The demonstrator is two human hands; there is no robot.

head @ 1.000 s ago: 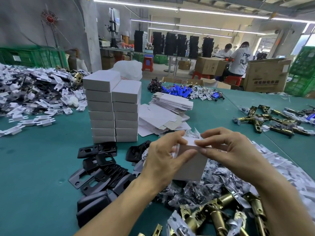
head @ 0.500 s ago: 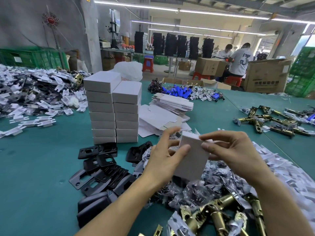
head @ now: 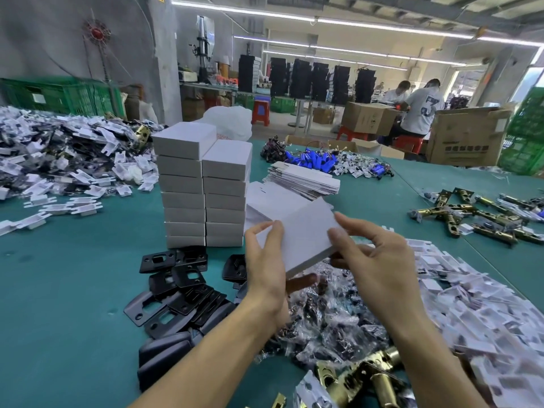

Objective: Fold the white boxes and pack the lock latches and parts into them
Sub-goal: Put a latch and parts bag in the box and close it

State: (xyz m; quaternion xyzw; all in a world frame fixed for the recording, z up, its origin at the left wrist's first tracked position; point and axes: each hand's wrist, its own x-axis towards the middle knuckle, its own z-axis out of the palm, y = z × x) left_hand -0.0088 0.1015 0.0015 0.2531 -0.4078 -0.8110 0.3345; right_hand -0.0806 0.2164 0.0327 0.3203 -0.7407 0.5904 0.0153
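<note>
A closed white box (head: 300, 234) is held tilted in the air over the table, broad face up. My left hand (head: 268, 269) grips its left end, thumb on top and fingers underneath. My right hand (head: 374, 260) pinches its right end. Two stacks of finished white boxes (head: 203, 187) stand just behind on the left. Flat unfolded box blanks (head: 303, 181) lie in a pile behind the held box. Brass lock latches (head: 368, 381) lie at the front, under my right forearm. Small bagged parts (head: 332, 319) are heaped below my hands.
Black strike plates (head: 176, 284) and black covers (head: 164, 357) lie at front left on the green table (head: 64, 304). White plastic pieces are heaped at far left (head: 59, 163) and at right (head: 471, 304). More brass latches (head: 471, 213) lie far right; blue parts (head: 318, 163) behind.
The box has been lifted a little toward the stacks and turned from near upright to lying flatter, broad face up. Both hands have shifted their hold to its two ends.
</note>
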